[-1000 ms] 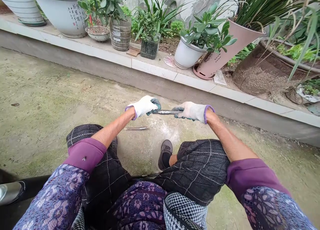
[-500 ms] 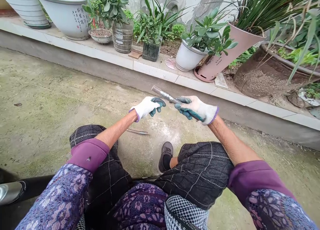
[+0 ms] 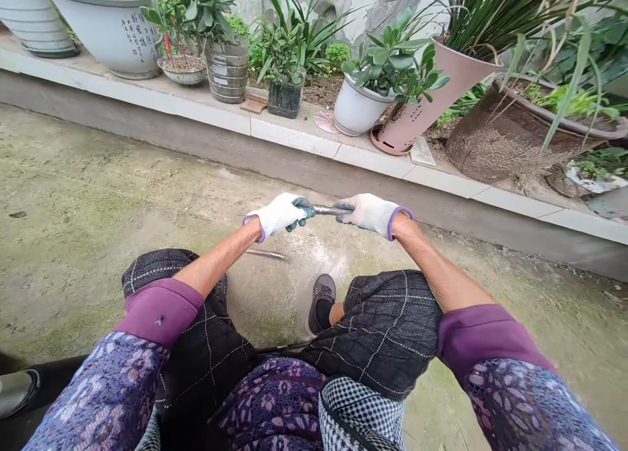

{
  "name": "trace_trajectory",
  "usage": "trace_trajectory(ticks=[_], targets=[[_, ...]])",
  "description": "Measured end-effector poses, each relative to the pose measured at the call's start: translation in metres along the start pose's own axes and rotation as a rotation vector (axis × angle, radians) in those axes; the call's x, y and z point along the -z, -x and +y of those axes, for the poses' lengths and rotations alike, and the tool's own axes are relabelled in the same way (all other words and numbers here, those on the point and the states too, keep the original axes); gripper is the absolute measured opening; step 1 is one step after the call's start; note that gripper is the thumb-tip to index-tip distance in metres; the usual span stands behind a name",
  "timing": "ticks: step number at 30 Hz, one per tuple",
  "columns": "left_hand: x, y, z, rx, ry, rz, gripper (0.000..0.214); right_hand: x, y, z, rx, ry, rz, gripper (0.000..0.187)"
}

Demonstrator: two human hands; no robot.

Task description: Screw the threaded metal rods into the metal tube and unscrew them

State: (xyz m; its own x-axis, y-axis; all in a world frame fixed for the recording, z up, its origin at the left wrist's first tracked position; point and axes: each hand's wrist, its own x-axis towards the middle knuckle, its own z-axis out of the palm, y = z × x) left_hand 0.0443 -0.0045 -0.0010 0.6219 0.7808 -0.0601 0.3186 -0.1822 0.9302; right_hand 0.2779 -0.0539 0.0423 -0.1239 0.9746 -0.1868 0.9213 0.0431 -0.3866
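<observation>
A short grey rod with a shiny, wire-like band around it (image 3: 324, 210) is held out level in front of me, above the ground. My left hand (image 3: 282, 214), in a white glove with a dark green palm, is closed around the rod's left end. On the other end, my right hand (image 3: 370, 214) grips with the same kind of glove. Both ends of the rod are hidden in the gloves. Below my left hand, a thin rod (image 3: 267, 253) with a shiny end lies on the concrete, partly covered by my arm.
A tiled ledge (image 3: 294, 137) runs across the front, bearing a white pot (image 3: 360, 107), a tilted pink pot (image 3: 417, 104), a large brown pot (image 3: 485, 137) and other plants. Whitish powder (image 3: 318, 258) marks the ground near my shoe (image 3: 322, 300). A dark tube with a silver end (image 3: 17, 392) is at lower left.
My left hand has taken hold of the rod's free end. The rod, which was slanting upward from my right hand, has come down to nearly level between both hands.
</observation>
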Motion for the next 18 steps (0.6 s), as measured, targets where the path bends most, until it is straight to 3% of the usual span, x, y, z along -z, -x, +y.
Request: trace_trajectory(ticks=[3,6,9,11,15,18], targets=[[-0.004,-0.001,0.002,0.019,0.084,-0.019,0.024,0.004,-0.003,0.002,0.014,0.048,0.142,0.025],[-0.003,-0.002,0.003,0.015,0.170,-0.018,0.027,0.008,0.001,-0.003,-0.062,-0.215,0.193,0.029],[0.001,-0.003,0.004,0.008,0.210,-0.008,0.027,0.012,0.011,-0.013,-0.059,-0.583,0.102,0.036],[0.005,-0.003,0.005,0.014,0.179,0.015,0.023,0.014,0.018,-0.018,0.002,-0.680,-0.014,0.042],[0.016,-0.003,0.007,-0.032,0.047,0.057,0.013,0.013,0.023,-0.019,0.038,-0.533,-0.330,0.049],[0.020,-0.002,0.006,-0.017,-0.044,0.067,0.014,0.007,0.019,-0.013,-0.004,-0.317,-0.357,0.041]])
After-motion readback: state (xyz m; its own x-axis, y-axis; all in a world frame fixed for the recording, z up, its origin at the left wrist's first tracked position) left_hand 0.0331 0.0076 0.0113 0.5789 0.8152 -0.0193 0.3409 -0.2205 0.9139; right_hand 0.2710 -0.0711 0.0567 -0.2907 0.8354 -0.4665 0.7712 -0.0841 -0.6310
